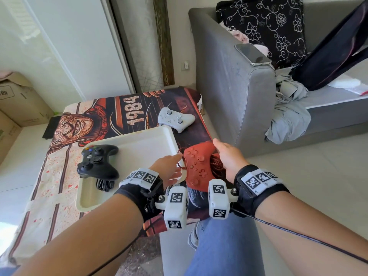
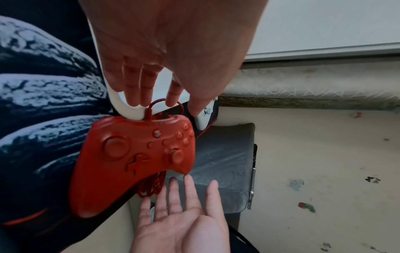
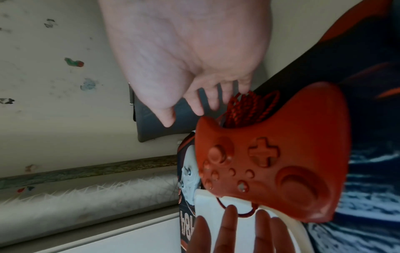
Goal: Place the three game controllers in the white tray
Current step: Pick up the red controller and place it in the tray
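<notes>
On the far left of the printed table cover (image 1: 65,176), the black controller (image 1: 98,162) sits inside the white tray (image 1: 143,140), its cable bundled beside it. Moving right, the left hand (image 1: 168,168) reaches over the tray's near corner, fingers straight and released, gripping nothing, close to the red cable loop. Next comes the red controller (image 1: 199,168), lying on the cover just outside the tray's right rim, cord (image 1: 217,168) bunched behind it. Further back, the white controller (image 1: 175,119) rests on the cover, also outside the tray. Rightmost, the right hand (image 1: 231,158) hangs by the red controller's far side, fingers loose and spread, grasping nothing.
</notes>
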The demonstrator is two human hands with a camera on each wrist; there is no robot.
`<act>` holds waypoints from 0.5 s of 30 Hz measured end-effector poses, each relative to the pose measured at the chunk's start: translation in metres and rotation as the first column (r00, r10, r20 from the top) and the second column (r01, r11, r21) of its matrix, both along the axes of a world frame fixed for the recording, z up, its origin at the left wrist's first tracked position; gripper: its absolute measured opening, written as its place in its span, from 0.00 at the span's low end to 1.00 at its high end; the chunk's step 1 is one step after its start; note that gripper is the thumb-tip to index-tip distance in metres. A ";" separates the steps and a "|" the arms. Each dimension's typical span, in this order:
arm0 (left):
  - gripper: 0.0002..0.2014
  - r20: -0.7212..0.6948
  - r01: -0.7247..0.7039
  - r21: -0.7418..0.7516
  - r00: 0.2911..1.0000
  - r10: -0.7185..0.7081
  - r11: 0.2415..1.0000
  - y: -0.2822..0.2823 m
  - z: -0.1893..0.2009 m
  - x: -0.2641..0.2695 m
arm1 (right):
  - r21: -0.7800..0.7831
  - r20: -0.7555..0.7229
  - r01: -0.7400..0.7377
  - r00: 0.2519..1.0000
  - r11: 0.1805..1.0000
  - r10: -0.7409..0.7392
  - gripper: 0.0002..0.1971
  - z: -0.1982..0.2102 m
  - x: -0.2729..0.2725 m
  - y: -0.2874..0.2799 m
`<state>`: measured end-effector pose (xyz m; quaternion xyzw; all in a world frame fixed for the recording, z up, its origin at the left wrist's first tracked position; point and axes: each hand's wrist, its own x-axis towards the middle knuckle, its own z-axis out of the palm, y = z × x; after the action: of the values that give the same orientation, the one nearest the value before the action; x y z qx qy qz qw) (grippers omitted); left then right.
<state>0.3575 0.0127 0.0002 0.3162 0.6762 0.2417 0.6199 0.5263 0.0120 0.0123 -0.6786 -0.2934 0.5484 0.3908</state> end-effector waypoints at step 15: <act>0.14 -0.063 0.023 0.026 0.998 -0.022 0.999 -0.009 -0.004 0.016 | -0.122 0.030 -0.095 0.995 0.988 0.099 0.19 -0.018 0.005 -0.013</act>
<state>0.3734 0.0034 -0.0035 0.3394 0.6883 0.2338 0.5970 0.5314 -0.0006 -0.0058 -0.6956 -0.2995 0.5712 0.3166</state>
